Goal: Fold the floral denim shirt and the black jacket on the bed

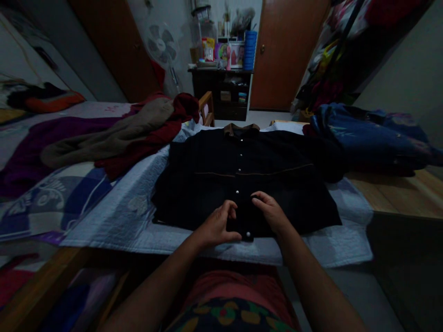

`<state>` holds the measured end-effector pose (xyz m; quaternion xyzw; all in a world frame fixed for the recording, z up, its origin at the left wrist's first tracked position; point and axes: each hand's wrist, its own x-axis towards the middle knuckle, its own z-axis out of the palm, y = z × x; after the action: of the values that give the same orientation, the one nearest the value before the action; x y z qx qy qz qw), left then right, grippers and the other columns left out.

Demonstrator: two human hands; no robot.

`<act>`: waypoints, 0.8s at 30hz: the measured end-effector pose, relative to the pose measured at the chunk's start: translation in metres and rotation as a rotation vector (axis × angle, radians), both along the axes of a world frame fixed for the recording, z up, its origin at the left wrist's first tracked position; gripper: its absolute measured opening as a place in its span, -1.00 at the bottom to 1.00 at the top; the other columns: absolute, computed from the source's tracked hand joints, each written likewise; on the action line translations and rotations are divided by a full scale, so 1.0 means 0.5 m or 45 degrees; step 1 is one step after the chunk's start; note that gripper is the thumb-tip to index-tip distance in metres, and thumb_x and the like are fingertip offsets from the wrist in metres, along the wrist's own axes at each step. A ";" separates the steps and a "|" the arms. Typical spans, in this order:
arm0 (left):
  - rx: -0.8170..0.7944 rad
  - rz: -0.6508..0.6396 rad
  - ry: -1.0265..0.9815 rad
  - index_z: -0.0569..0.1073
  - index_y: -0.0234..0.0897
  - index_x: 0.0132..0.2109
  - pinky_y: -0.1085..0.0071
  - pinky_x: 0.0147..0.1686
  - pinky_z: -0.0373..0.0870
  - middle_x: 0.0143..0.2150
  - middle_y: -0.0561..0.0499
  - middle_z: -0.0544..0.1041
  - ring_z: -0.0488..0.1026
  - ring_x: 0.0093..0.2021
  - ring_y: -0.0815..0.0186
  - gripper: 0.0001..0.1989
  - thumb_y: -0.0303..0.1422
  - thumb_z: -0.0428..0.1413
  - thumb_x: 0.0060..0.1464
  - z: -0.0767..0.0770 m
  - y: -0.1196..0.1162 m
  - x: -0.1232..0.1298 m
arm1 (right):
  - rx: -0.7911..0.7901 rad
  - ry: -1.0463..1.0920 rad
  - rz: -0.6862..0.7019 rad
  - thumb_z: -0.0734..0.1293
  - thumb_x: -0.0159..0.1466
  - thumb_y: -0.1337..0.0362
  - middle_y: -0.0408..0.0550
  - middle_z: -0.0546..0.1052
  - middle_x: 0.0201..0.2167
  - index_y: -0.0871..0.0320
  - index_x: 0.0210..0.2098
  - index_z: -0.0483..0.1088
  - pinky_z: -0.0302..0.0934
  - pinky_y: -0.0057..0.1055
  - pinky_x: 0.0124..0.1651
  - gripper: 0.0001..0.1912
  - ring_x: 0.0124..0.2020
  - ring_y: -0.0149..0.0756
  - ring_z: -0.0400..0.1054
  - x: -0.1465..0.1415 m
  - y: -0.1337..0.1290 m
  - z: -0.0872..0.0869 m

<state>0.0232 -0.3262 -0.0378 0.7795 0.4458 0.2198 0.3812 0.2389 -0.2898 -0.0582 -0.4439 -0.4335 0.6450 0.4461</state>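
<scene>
Dark shirt (pixel 256 161) laid out flat, both hands at its lower front

So the left hand (pixel 218 227) has its thumb and fingers spread apart, with a pale button (pixel 248 234) just beyond the thumb tip. Right hand (pixel 272 213) looks to be pinching a bit of the shirt's dark cloth. The shirt's right under and beyond the hands, brown collar (pixel 228 131) farthest away, all on a light blue quilted cloth (pixel 117 226). Grey-brown garment (pixel 114 133) out past the left hand, blue clothes pile (pixel 370 133) well right of the right one.
</scene>
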 end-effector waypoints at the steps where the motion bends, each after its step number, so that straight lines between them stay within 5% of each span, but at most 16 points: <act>1: 0.049 -0.040 0.077 0.26 -0.18 -0.01 0.31 -0.11 0.27 -0.14 0.03 0.39 0.34 -0.13 0.24 -0.37 -0.28 0.36 -0.22 0.003 -0.004 0.004 | -0.049 0.070 -0.045 0.45 0.07 0.13 -0.27 0.44 -0.48 0.08 -0.31 0.43 0.16 -0.46 -0.32 -0.75 -0.45 -0.41 0.28 0.001 0.001 0.001; 5: 0.186 -0.222 0.357 0.38 -0.16 -0.14 0.25 -0.07 0.21 -0.06 0.01 0.38 0.29 -0.04 0.15 -0.48 -0.17 0.38 -0.26 0.021 -0.012 0.024 | -0.149 0.229 -0.166 0.50 0.01 0.13 -0.25 0.49 -0.47 0.07 -0.29 0.43 0.20 -0.44 -0.30 -0.69 -0.44 -0.38 0.34 0.006 0.003 0.006; 10: 0.272 -0.254 0.464 0.40 -0.15 -0.13 0.28 -0.09 0.20 -0.09 0.02 0.41 0.31 -0.06 0.17 -0.62 -0.26 0.30 -0.13 0.034 -0.010 0.044 | -0.200 0.340 -0.258 0.53 -0.04 0.14 -0.25 0.52 -0.47 0.05 -0.29 0.43 0.23 -0.41 -0.29 -0.65 -0.45 -0.35 0.37 0.012 0.007 0.008; 16: 0.322 -0.274 0.355 0.41 -0.18 -0.13 0.37 -0.19 0.26 -0.16 0.01 0.47 0.36 -0.17 0.24 -0.72 -0.46 0.13 -0.06 0.025 0.002 0.049 | -0.209 0.388 -0.312 0.53 -0.05 0.15 -0.21 0.55 -0.44 0.06 -0.27 0.43 0.27 -0.36 -0.26 -0.63 -0.42 -0.29 0.42 0.016 0.009 0.006; 24: 0.231 -0.097 0.186 0.49 -0.19 -0.19 0.39 -0.20 0.30 -0.22 -0.01 0.50 0.42 -0.19 0.24 -0.83 -0.44 0.13 0.01 -0.005 0.016 0.060 | -0.177 0.287 -0.290 0.53 -0.05 0.13 -0.20 0.56 -0.43 0.05 -0.26 0.43 0.31 -0.30 -0.27 -0.61 -0.42 -0.24 0.44 0.013 0.008 0.002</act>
<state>0.0531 -0.3180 -0.0400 0.8412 0.4207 0.1870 0.2838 0.2457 -0.2860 -0.0573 -0.4448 -0.2819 0.6645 0.5302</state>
